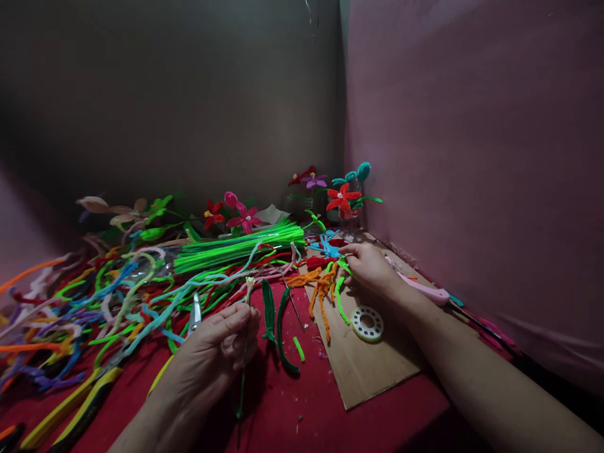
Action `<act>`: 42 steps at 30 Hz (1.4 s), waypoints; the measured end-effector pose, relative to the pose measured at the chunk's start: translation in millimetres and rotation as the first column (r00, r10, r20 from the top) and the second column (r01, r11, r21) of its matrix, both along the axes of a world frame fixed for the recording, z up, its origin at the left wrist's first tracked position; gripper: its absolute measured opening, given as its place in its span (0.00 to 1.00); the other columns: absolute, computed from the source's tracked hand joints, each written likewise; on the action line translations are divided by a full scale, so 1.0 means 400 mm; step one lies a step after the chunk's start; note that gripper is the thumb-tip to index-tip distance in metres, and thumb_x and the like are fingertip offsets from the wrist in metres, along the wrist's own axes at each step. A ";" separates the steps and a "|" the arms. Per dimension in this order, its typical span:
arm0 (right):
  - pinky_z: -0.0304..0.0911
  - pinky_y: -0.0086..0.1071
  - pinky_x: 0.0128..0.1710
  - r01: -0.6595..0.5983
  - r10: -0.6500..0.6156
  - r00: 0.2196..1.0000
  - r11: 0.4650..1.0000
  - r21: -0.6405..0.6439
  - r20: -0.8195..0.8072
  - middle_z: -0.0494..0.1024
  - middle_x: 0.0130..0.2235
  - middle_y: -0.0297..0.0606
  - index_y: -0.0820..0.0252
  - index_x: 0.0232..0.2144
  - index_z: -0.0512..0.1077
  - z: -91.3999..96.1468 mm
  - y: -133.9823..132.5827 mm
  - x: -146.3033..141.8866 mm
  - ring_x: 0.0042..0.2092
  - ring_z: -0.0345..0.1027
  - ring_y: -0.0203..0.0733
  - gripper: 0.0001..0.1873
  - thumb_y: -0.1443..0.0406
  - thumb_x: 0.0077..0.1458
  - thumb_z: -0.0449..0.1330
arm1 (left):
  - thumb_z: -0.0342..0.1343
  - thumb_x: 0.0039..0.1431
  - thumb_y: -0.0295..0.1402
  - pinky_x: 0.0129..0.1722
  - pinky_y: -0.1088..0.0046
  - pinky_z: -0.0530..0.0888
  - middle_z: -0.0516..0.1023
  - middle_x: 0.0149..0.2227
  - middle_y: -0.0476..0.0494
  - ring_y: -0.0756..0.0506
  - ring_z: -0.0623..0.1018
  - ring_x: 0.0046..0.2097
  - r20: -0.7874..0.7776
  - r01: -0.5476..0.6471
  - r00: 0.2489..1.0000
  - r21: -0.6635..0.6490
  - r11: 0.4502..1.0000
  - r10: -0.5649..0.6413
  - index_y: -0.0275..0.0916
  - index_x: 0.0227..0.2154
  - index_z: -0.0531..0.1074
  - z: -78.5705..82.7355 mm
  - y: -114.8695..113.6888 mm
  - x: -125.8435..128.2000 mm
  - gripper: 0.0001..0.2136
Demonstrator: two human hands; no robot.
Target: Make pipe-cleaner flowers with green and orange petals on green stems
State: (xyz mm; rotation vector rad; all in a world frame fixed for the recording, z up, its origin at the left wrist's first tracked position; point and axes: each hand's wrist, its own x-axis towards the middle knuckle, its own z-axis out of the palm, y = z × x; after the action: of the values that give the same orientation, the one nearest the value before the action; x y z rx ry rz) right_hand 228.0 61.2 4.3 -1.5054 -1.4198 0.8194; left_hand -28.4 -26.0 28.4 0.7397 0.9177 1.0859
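Your left hand (226,343), low and left of centre in the frame, pinches a thin green stem (242,384) between thumb and fingers. The stem stands nearly upright, with a pale yellow tuft (250,284) at its top showing just above your fingertips, and its lower end hangs toward the bottom edge.

Your right hand (372,269), right of centre, reaches over the cardboard sheet (368,376) with its fingers bent down beside light blue pipe-cleaner pieces (326,245) and bright green pipe-cleaner pieces (344,265); you cannot tell from this view whether they grasp anything. Orange pipe-cleaner pieces (323,288) lie just left of that hand, and a white spool (355,324) with a ring of holes rests on the cardboard below it.

Near the centre, two dark green pieces (268,308) lie on the red cloth (321,396) just right of your left hand, with a short bright green offcut (299,349) near them. A bundle of bright green pipe cleaners (240,248) lies behind. Loose coloured pipe cleaners (70,314) tangle across the left side, above yellow-and-black pliers (90,404) in the lower left. A red flower (343,198) stands in a jar, upper right of centre.
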 end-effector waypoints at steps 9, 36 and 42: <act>0.66 0.31 0.27 0.020 -0.043 0.980 0.993 0.117 0.194 0.77 0.26 0.40 0.63 0.34 0.76 0.015 -0.003 0.010 0.23 0.69 0.37 0.13 0.73 0.47 0.54 | 0.61 0.45 0.28 0.16 0.82 0.63 0.64 0.19 0.52 0.58 0.60 0.17 -0.044 -0.049 0.998 -0.019 0.999 0.048 0.33 0.22 0.70 -0.018 0.004 -0.015 0.06; 0.46 0.31 0.26 -0.313 -0.016 0.494 0.930 0.194 0.870 0.73 0.32 0.41 0.60 0.28 0.74 0.000 -0.012 -0.078 0.31 0.62 0.39 0.12 0.71 0.51 0.51 | 0.59 0.48 0.28 0.14 0.83 0.59 0.60 0.18 0.53 0.58 0.58 0.17 -0.029 0.017 0.999 0.018 1.000 -0.016 0.33 0.22 0.69 -0.018 0.003 -0.009 0.06; 0.50 0.29 0.27 -0.277 -0.037 0.535 0.936 0.217 0.844 0.71 0.34 0.40 0.58 0.35 0.73 0.006 -0.016 -0.068 0.33 0.65 0.39 0.12 0.70 0.54 0.50 | 0.58 0.49 0.30 0.14 0.84 0.57 0.56 0.15 0.55 0.57 0.56 0.17 -0.014 0.055 0.998 0.026 0.998 -0.055 0.33 0.20 0.68 -0.021 0.005 -0.009 0.08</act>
State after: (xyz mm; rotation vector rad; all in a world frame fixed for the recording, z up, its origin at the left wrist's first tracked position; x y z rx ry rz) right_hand 200.8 54.7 6.9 -1.5980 -2.2553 -0.1937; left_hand -31.9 -24.2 20.2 0.7902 0.8906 1.0474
